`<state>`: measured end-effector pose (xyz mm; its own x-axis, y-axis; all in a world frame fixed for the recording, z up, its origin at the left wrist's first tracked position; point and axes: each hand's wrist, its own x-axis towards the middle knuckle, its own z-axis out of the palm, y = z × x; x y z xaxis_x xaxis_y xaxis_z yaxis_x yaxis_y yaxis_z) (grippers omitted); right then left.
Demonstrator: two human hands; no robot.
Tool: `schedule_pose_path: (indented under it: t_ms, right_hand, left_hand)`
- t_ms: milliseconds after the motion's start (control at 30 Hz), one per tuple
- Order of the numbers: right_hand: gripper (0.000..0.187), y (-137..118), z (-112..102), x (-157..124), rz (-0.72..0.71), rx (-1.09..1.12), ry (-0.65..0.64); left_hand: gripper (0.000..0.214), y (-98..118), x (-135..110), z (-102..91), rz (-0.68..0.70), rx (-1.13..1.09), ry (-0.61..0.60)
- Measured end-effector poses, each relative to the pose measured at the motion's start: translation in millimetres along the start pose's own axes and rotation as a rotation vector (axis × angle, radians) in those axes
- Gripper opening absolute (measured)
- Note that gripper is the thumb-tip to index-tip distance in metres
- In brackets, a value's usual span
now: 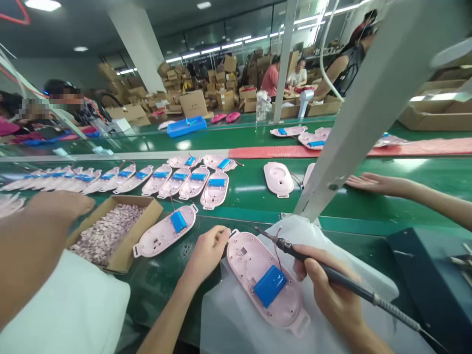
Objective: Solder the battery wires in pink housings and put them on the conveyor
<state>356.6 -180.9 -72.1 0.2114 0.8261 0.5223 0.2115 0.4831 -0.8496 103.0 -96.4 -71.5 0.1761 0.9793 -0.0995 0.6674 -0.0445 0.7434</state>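
A pale pink plastic shell [250, 253] lies tilted on a white sheet in front of me, with a blue battery pack [270, 286] inside it and thin red and dark wires at its right edge. My left hand [210, 250] is closed at the shell's upper left end, fingertips pinching the slotted tab. In my right hand [328, 282] is a soldering iron [288, 247], gripped like a pen. Its tip points left, above the shell's upper edge and apart from it. Left of my left hand rests another pink shell [162, 241] with a blue battery pack.
A cardboard box [147, 221] of small pale parts stands at left, near a co-worker's arm [55, 209]. Rows of shells [191, 184] lie on the green belt [250, 196]. A slanted metal post [342, 113] rises ahead; another person's hand [372, 183] reaches in beyond it.
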Motion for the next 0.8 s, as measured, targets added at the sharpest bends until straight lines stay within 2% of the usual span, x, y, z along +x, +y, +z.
schedule_pose_path:
  t_ms: [100,133,200,267,367,467,533,633,700,800]
  right_hand:
    - [0.031,-4.6,-5.0,2.5,-0.037,-0.001,0.012]
    - [0.031,-5.0,-6.5,2.4,-0.049,0.005,0.020]
    - [0.032,-5.1,-9.1,1.3,-0.083,0.018,0.032]
    - [0.037,-5.8,-11.4,-0.3,-0.148,0.025,0.041]
    - [0.046,-9.6,-14.9,-3.3,-0.267,0.018,0.121]
    - [0.050,-13.1,-16.5,-7.0,-0.380,-0.010,0.136]
    - [0.053,-13.3,-13.7,-9.2,-0.434,-0.035,0.127]
    - [0.050,-11.9,-3.3,-11.0,-0.461,-0.061,0.239]
    - [0.049,-11.9,4.4,-10.9,-0.456,-0.076,0.309]
    - [0.051,-13.7,10.0,-9.2,-0.461,-0.083,0.333]
  left_hand:
    - [0.047,15.8,35.7,-9.8,-0.041,-0.030,-0.405]
    - [0.049,20.5,42.4,-14.5,-0.041,-0.043,-0.483]
    - [0.052,28.1,48.7,-27.6,-0.033,-0.074,-0.506]
    - [0.052,33.0,50.5,-45.7,-0.004,-0.092,-0.388]
    - [0.047,37.4,56.2,-73.0,0.063,-0.063,-0.095]
    - [0.040,43.4,66.0,-80.8,0.159,0.055,0.237]
    - [0.035,48.8,71.0,-70.0,0.219,0.135,0.402]
    - [0.031,56.1,75.1,-37.3,0.315,0.257,0.508]
    - [0.033,59.5,77.4,-11.9,0.405,0.430,0.485]
    - [0.033,63.9,84.4,21.7,0.462,0.581,0.400]
